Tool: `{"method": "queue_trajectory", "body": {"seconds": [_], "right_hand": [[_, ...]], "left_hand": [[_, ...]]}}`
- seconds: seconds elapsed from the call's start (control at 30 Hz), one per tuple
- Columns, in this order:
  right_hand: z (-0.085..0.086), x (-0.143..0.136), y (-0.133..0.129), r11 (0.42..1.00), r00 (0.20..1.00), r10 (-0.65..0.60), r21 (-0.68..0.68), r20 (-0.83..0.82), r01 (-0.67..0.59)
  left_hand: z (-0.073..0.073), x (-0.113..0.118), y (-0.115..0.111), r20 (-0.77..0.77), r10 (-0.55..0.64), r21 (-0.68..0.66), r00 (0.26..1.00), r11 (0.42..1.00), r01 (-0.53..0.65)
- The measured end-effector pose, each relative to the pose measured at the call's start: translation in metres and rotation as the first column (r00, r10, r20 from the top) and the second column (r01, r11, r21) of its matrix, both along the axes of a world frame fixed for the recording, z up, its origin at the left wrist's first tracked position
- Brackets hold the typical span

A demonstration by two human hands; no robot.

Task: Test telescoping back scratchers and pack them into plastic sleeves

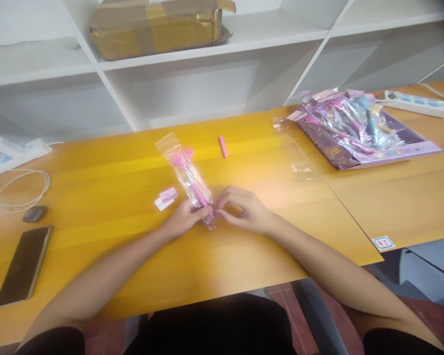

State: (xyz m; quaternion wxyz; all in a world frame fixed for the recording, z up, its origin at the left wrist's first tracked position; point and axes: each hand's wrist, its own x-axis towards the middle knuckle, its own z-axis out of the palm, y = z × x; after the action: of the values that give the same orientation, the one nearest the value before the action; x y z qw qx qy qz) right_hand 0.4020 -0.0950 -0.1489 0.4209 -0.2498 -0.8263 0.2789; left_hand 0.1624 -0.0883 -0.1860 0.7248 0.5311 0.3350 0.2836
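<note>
A clear plastic bag (pixel 169 144) with a pink hand-shaped toy (pixel 199 192) inside lies slanted at the middle of the table. My left hand (pixel 188 217) is closed round the bag's lower end, thumb on top. Beside it, my right hand (pixel 242 207) has its thumb and index finger pinched at the bag's lower right edge. Small pink and white cards (pixel 166 197) lie left of the bag. Farther back, a short pink stick (pixel 222 147) rests on the wooden table (pixel 133 167).
A purple box (pixel 418 148) full of bagged toys stands at the back right, near an empty clear bag (pixel 294 153) and a power strip (pixel 418 103). A phone (pixel 24 266), a black case (pixel 35 213) and a white cable (pixel 46 185) are at left. White shelves (pixel 207 54) rise behind.
</note>
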Motion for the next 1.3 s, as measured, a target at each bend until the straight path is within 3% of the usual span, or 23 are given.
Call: {"method": "queue_trajectory", "body": {"seconds": [0.37,0.6,1.03,1.3], "right_hand": [[-0.007,-0.003,-0.003,0.994,0.994,-0.109,-0.025,0.024,0.110],[-0.007,-0.003,-0.004,0.993,0.993,-0.120,-0.005,0.022,0.120],[-0.007,-0.005,-0.005,0.975,0.986,-0.167,-0.149,-0.006,0.165],[-0.013,-0.006,-0.005,0.948,0.973,-0.214,-0.261,-0.089,0.184]], "left_hand": [[-0.005,-0.002,-0.002,0.142,-0.039,-0.064,0.989,0.997,0.048],[0.008,-0.001,-0.003,-0.009,-0.076,0.066,0.997,0.995,0.076],[0.000,-0.001,0.000,0.004,-0.066,0.081,0.998,0.995,0.066],[0.005,-0.001,-0.002,-0.029,-0.053,0.073,0.998,0.996,0.055]]}}
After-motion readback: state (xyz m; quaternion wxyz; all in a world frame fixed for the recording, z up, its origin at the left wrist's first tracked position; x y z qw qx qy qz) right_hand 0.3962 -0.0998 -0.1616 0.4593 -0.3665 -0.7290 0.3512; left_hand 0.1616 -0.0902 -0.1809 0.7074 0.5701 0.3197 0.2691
